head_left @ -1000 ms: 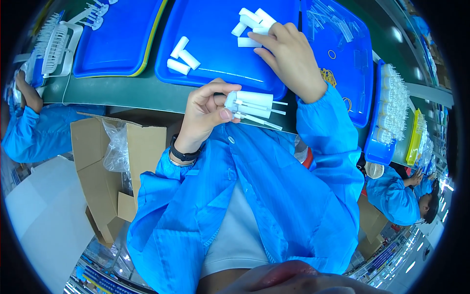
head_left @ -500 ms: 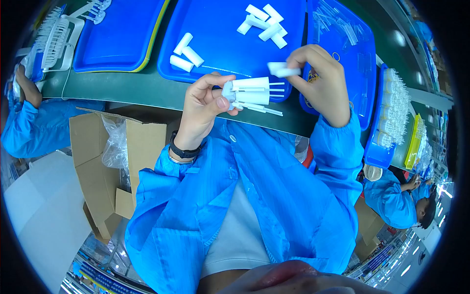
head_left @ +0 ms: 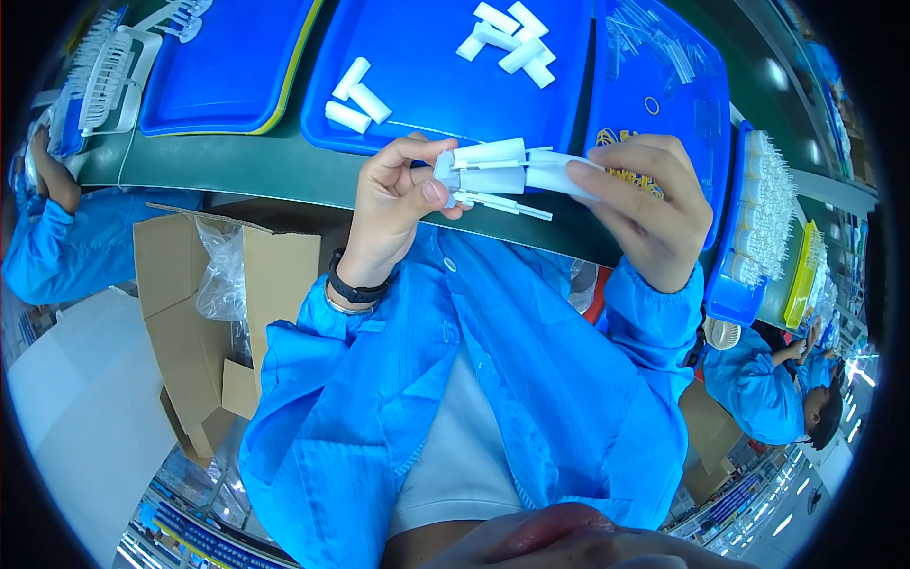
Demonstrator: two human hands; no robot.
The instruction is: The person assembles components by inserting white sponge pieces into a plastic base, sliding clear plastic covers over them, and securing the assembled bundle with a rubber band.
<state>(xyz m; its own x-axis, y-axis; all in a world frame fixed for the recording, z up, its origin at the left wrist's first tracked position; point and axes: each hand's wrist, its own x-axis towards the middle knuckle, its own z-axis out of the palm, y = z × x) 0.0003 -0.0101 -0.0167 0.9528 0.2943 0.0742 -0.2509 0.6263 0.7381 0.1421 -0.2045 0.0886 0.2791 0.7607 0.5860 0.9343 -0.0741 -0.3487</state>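
My left hand (head_left: 403, 185) is closed round the base of a white plastic part with thin rods (head_left: 507, 204), held sideways above the table edge. White tubes (head_left: 493, 178) sit over some of its rods, while a lower pair of rods shows bare. Between the thumb and fingers of my right hand (head_left: 654, 194) is another white tube (head_left: 555, 176). Its left end meets the rod tips; whether a rod is inside it I cannot tell. Beyond my hands, several loose white tubes (head_left: 519, 55) and three more (head_left: 368, 102) lie in a blue tray (head_left: 427, 62).
At the right, a blue bin (head_left: 630, 104) holds yellow rubber bands (head_left: 630, 175) and clear strips (head_left: 678, 57). Further right stands a blue tray of white bristly parts (head_left: 758, 209). An open cardboard box (head_left: 190, 284) sits below left. Co-workers' sleeves (head_left: 85, 247) show at both sides.
My right hand has brought its tube down and around to the rod ends of the part in my left hand. The left hand has hardly moved.
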